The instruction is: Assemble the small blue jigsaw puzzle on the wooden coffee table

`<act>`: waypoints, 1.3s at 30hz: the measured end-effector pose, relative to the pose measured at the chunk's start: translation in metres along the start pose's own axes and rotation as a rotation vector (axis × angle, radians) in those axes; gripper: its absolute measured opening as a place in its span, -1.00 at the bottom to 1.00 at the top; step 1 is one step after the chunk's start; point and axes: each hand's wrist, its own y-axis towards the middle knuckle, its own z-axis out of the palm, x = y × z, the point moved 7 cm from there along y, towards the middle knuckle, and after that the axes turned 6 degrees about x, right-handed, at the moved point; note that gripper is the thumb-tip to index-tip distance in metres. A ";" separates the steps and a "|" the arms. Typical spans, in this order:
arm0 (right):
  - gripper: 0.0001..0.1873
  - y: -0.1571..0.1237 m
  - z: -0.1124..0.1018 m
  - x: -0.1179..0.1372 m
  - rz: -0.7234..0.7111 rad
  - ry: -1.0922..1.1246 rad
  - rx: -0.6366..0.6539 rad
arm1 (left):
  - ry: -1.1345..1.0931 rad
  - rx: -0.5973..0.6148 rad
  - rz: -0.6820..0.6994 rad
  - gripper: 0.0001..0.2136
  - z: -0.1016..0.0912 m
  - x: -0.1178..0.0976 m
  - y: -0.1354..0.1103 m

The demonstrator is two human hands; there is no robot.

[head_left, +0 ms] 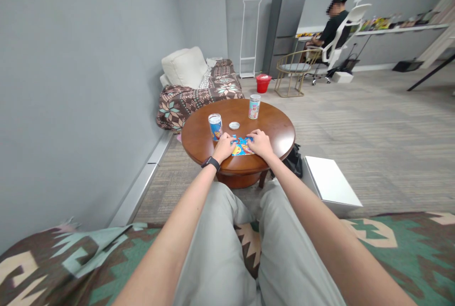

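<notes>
On the round wooden table (199, 125) lies a partly joined jigsaw puzzle (242, 148), blue with yellow and red patches and an uneven far edge. My left hand (225, 148) has its curled fingers closed at the puzzle's left side, and a dark watch is on that wrist. From the right, my right hand (261, 144) bends its fingers over the puzzle's upper right edge; any single piece beneath them is hidden. A blue printed can (215, 127) stands just beyond my left hand. Farther back are a round metal lid (234, 125) and a pink-and-blue can (254, 106).
A white box (332, 180) stands on the floor right of the table, beside a black bag (294, 161). Behind the table is a covered couch (222, 78). A red bucket (262, 84), a wire chair (293, 69) and a seated person (334, 26) are farther off.
</notes>
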 end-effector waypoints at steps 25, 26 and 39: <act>-0.66 -0.003 0.003 0.010 -0.020 -0.073 -0.017 | -0.150 -0.183 -0.175 -0.79 -0.015 0.021 -0.007; -0.67 -0.003 0.003 0.009 -0.015 -0.075 -0.023 | -0.129 -0.176 -0.174 -0.79 -0.014 0.020 -0.007; -0.68 -0.002 0.006 0.011 -0.029 -0.106 0.000 | -0.032 -0.060 -0.087 -0.88 -0.011 0.009 -0.006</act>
